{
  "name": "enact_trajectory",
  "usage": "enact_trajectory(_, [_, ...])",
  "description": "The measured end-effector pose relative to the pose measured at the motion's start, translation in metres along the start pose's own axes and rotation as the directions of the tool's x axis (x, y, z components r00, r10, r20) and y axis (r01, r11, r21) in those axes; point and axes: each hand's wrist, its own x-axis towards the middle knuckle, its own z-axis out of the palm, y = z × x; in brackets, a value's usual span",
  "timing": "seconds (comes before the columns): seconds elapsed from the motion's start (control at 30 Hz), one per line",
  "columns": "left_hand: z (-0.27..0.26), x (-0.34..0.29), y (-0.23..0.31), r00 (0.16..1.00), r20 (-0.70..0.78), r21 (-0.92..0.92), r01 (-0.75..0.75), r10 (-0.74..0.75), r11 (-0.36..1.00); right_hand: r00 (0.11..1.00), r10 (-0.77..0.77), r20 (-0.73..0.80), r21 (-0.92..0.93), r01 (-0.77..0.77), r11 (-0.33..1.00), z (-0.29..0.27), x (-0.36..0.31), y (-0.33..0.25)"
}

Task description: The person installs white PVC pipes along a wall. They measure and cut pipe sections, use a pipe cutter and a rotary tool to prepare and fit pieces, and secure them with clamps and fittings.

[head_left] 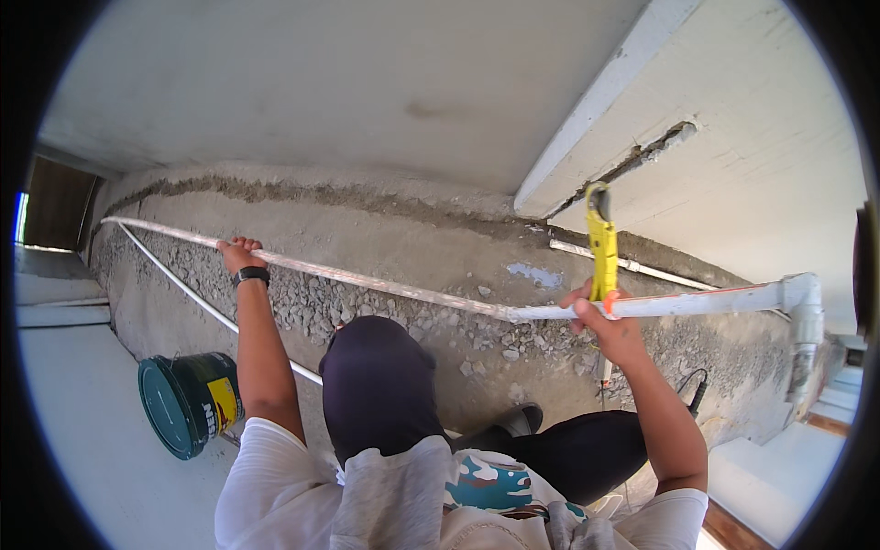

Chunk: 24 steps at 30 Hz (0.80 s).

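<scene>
A long white pipe (385, 286), smeared with dirt along its left part, stretches across in front of me, slightly bent near the middle. My left hand (240, 255) is closed round it toward the far left end. Farther right, my right hand (607, 321) is closed at the pipe, with a slim yellow tool (601, 240) standing up across it. The tool has a curved grey top end and an orange part near my fingers; its exact kind I cannot tell. A white elbow fitting (805, 302) sits at the pipe's right end.
Broken rubble (312, 298) covers the floor beneath the pipe. A thinner white pipe (197, 298) runs near my left forearm, and a short pipe (642, 266) lies by the wall. A dark green lidded bucket (188, 403) stands at left. The wall has a chiselled groove (632, 163).
</scene>
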Motion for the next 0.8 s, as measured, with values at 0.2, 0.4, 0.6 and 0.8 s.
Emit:
enact_trajectory(0.2, [-0.017,0.087,0.062,0.985,0.018,0.059,-0.173,0.172,0.983,0.994,-0.070,0.087,0.008,0.070,0.998,0.072,0.056,0.020])
enact_trajectory(0.4, [-0.005,0.160,0.141,0.953,0.080,0.051,-0.298,0.293,0.953,0.990,-0.129,0.057,0.114,0.121,0.986,0.143,0.133,0.018])
enact_trajectory(0.6, [0.031,0.184,0.194,0.910,0.109,0.062,-0.407,0.399,0.911,0.990,-0.137,0.028,0.254,0.125,0.959,0.198,0.201,0.033])
enact_trajectory(0.8, [0.071,0.154,0.221,0.862,0.085,0.007,-0.503,0.500,0.864,0.984,-0.172,-0.039,0.439,0.171,0.882,0.230,0.215,0.058])
